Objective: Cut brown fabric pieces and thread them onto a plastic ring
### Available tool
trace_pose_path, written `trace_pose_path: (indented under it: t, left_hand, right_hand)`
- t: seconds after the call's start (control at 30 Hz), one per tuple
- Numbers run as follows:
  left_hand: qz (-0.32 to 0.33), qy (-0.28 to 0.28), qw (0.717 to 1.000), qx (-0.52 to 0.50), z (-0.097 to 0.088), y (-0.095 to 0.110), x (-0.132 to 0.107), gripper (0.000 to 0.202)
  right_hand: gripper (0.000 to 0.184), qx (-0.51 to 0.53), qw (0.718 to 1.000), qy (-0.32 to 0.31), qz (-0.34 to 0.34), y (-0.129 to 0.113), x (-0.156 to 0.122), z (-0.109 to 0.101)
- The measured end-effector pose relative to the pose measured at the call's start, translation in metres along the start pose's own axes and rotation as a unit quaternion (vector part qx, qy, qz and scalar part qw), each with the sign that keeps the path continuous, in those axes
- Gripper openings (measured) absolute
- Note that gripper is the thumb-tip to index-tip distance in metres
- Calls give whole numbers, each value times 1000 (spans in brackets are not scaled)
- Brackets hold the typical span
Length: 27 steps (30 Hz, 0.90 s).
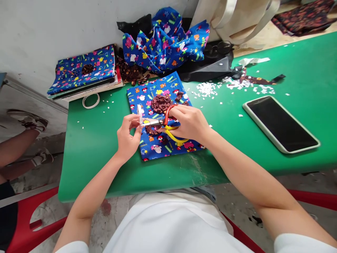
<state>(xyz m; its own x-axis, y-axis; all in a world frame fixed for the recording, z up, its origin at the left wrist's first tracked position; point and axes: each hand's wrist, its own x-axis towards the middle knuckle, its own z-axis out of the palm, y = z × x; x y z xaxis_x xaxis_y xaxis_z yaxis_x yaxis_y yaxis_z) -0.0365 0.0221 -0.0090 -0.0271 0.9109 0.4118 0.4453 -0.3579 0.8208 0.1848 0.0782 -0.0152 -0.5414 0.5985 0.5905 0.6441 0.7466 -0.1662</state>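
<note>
Right grip [192, 121] holds scissors [161, 122]; left grip [129, 136], white strip [139, 111].

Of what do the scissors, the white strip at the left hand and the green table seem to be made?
Scissors: shiny, silvery blades suggest metal; smooth red and yellow handles look like plastic.
White strip: thin and pale, probably paper or tape; the view leaves this open.
Green table: smooth, slight sheen, pale scuffs; perhaps plastic or coated board.
</note>
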Motion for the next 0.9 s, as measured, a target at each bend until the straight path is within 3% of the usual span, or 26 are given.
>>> trace_pose_path:
  t: [0.2, 0.33, 0.53, 0.9]
  left_hand:
    - [-20, -3, 1000, -1, 1, 3, 0, 26]
    - [-28, -4, 1000, -6, 1, 2, -1, 24]
    - [-25, 3, 1000, -6, 1, 1, -1, 21]
    - [2, -1, 1000, 16, -1, 0, -1, 20]
  right_hand:
    - [21, 21, 997, -45, 52, -2, 1, -3]
    - [20, 14, 997, -41, 68, -2, 0, -2]
    - [23, -21, 997, -38, 56, 0, -1, 1]
    - [25, 18, 998, -52, 11, 0, 1, -2]
